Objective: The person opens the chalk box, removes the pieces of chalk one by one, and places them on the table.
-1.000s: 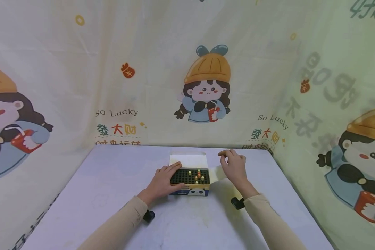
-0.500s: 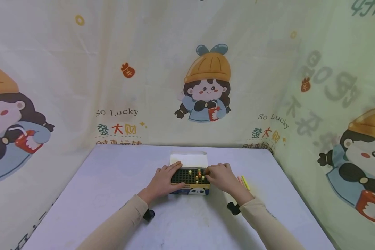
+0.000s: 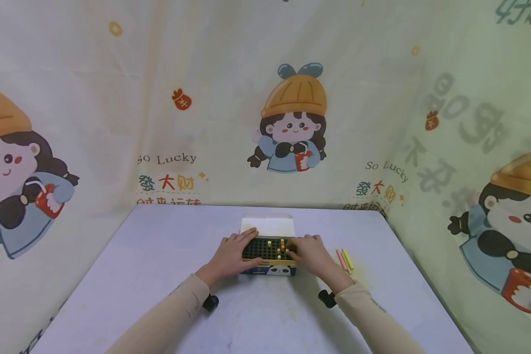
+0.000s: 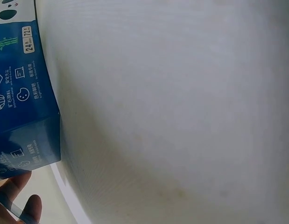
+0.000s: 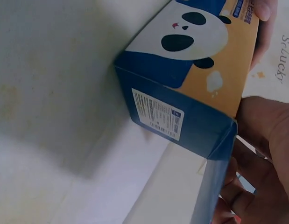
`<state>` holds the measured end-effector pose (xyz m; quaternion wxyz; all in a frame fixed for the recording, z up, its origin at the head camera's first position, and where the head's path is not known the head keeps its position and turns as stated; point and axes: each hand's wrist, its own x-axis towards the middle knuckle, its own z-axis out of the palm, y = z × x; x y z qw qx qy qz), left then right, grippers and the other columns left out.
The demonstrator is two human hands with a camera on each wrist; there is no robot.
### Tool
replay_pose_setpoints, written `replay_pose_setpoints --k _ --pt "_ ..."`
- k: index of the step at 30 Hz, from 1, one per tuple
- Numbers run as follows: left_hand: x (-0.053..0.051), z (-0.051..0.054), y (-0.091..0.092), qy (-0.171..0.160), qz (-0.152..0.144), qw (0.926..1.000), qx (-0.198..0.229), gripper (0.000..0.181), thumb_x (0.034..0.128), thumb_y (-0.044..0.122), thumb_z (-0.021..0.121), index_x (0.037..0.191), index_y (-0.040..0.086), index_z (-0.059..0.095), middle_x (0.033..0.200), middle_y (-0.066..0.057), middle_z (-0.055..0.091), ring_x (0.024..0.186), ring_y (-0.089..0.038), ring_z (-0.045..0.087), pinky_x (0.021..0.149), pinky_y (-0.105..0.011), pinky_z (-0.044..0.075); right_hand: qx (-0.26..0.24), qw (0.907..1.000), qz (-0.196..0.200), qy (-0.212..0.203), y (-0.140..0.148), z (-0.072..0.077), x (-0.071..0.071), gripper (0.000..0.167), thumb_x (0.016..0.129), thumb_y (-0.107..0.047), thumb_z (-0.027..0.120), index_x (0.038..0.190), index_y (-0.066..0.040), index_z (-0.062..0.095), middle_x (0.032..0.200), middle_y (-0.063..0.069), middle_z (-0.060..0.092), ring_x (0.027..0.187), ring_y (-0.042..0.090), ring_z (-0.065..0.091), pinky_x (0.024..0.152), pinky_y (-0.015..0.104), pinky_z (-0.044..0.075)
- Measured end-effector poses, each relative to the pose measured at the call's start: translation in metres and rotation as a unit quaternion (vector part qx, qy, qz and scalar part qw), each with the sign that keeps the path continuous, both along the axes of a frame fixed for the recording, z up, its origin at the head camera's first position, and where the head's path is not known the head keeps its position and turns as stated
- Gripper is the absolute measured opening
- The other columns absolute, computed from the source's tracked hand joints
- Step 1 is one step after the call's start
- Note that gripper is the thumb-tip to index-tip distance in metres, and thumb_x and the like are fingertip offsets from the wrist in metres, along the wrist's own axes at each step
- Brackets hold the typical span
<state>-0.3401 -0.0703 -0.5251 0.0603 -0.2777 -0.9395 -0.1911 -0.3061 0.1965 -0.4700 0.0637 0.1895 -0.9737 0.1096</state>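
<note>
A blue and yellow chalk box point(image 3: 272, 270) with a panda on it stands on the table, its white lid point(image 3: 272, 227) raised at the back. Inside is a black holder point(image 3: 257, 247) full of holes, with several pale yellow and orange chalk sticks point(image 3: 279, 250) upright towards its right side. My left hand point(image 3: 230, 255) grips the box's left end, thumb at the front edge, fingers towards the back. Over the right end, my right hand point(image 3: 310, 251) has its fingers bent at the holder. Its fingertips are hidden, so whether they pinch a chalk stick does not show.
A pink chalk stick point(image 3: 341, 259) and a yellow chalk stick point(image 3: 347, 258) lie on the white table point(image 3: 177, 231) right of my right hand. The box's side flap point(image 5: 212, 186) sticks out beneath that hand. A printed curtain point(image 3: 225, 147) closes off the back and sides.
My right hand has come down leftward from beyond the box's right side to the holder, uncovering the two loose chalk sticks. My left hand has stayed on the box.
</note>
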Motion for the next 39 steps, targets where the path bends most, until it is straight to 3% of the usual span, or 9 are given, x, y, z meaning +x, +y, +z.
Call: replay_pose_setpoints --k 7,26,39 --pt "-0.001 -0.002 -0.001 0.003 0.001 1.0 0.0 0.092 0.0908 0.076 0.056 0.164 0.026 0.033 0.17 0.007 0.031 0.134 -0.033 0.051 0.101 -0.058 0.041 -0.004 0.9999 -0.006 0.016 -0.002 -0.008 -0.003 0.003 0.096 -0.019 0.076 0.099 -0.02 0.075 0.088 -0.007 0.075 0.078 0.014 0.059 0.092 0.054 0.045" --pt "-0.001 -0.001 -0.001 0.0 0.002 1.0 0.002 0.091 0.0911 0.076 0.056 0.164 0.026 0.033 0.17 0.007 0.03 0.135 -0.033 0.05 0.102 -0.059 0.04 0.017 0.9996 -0.005 0.024 -0.003 -0.011 -0.001 0.007 0.102 -0.019 0.068 0.109 -0.017 0.066 0.087 -0.006 0.07 0.076 0.015 0.055 0.096 0.053 0.043" --pt "0.0 0.001 0.0 -0.001 0.004 1.0 -0.001 0.091 0.0911 0.075 0.057 0.164 0.026 0.034 0.17 0.008 0.03 0.136 -0.034 0.05 0.102 -0.059 0.04 0.025 0.9984 -0.009 0.05 -0.003 -0.01 0.001 0.012 0.107 -0.019 0.059 0.116 -0.011 0.058 0.071 -0.004 0.062 0.073 0.017 0.059 0.095 0.052 0.045"
